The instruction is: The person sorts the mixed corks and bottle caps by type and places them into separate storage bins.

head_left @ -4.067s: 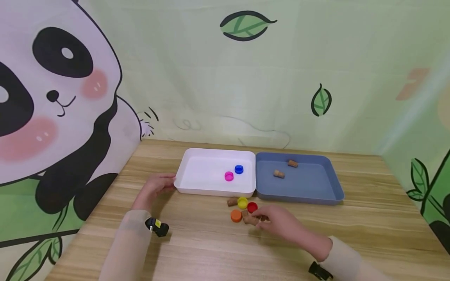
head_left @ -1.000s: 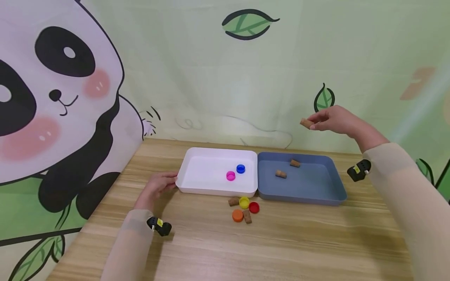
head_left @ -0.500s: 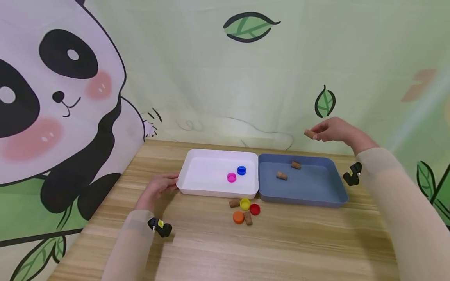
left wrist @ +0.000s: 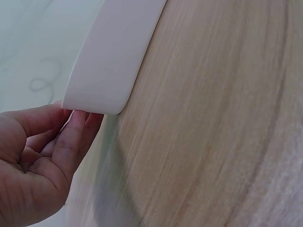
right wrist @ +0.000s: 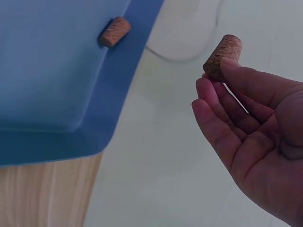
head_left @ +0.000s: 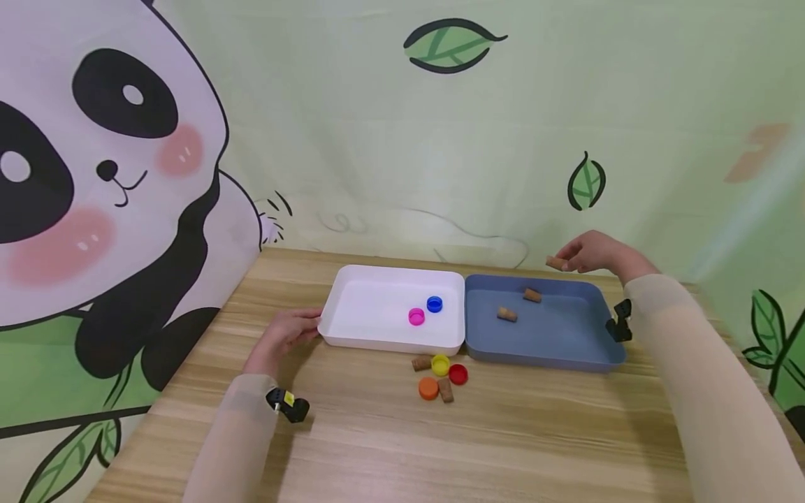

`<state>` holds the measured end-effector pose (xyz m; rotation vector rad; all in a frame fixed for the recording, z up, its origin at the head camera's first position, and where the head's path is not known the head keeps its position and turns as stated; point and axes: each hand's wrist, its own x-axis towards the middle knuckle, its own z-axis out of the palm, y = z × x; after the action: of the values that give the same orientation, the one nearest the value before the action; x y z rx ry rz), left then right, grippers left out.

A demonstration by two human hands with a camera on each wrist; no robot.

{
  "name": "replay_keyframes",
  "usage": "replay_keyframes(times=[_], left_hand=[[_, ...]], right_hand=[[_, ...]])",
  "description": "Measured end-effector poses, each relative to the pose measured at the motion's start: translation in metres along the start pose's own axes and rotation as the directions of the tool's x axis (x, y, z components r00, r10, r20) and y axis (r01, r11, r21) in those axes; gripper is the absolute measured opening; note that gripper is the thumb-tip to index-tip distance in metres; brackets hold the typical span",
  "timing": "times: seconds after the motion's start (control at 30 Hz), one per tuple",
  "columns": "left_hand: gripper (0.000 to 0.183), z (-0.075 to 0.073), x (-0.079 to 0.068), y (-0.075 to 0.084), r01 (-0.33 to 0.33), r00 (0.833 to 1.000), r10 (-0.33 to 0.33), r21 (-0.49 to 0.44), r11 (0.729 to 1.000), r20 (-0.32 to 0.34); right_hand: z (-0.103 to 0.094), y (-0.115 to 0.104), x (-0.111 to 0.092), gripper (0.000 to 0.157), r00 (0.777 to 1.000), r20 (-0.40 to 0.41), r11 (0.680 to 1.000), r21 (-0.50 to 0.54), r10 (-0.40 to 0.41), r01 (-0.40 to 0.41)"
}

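Note:
My right hand [head_left: 594,253] holds a cork [right wrist: 225,56] between thumb and fingertips, above the back edge of the blue-grey tray [head_left: 597,353]. Inside that tray lie two more corks, one near the back wall [head_left: 532,295] and one closer to the middle [head_left: 506,314]. At the left end of the white tray [head_left: 358,307], my left hand [head_left: 286,335] touches the wall and rim with its fingertips. A pink bottle cap [head_left: 416,317] and a blue cap [head_left: 434,304] sit in the white tray's right half.
In front of the trays, on the wooden table [head_left: 352,433], lie a yellow cap [head_left: 440,365], a red cap [head_left: 458,374], an orange cap [head_left: 428,388] and two corks [head_left: 421,364]. A printed backdrop [head_left: 352,140] rises behind the table.
My right hand took a cork from the loose group and raised it to the back right; over the last second it has come down toward the blue-grey tray. The left hand stays at the white tray.

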<state>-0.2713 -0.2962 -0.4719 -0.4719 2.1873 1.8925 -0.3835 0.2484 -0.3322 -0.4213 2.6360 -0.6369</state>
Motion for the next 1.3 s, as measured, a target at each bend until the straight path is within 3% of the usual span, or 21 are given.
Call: replay_keyframes(times=[0.47, 0.87, 1.3], left_hand=[[0.047, -0.001, 0.000, -0.001, -0.031, 0.999, 0.032, -0.017, 0.999, 0.023], [0.046, 0.000, 0.000, -0.001, -0.022, 1.000, 0.022, -0.018, 1.000, 0.016], [0.046, -0.001, 0.000, -0.001, -0.027, 0.999, 0.027, -0.005, 1.000, 0.017]], right_hand=[[0.021, 0.023, 0.005, 0.041, 0.998, 0.043, 0.999, 0.019, 0.036, -0.037], [0.046, 0.039, 0.006, 0.039, 0.991, 0.108, 0.990, 0.100, 0.084, -0.095], [0.067, 0.057, 0.015, 0.039, 0.990, 0.108, 0.992, 0.071, 0.092, -0.100]])
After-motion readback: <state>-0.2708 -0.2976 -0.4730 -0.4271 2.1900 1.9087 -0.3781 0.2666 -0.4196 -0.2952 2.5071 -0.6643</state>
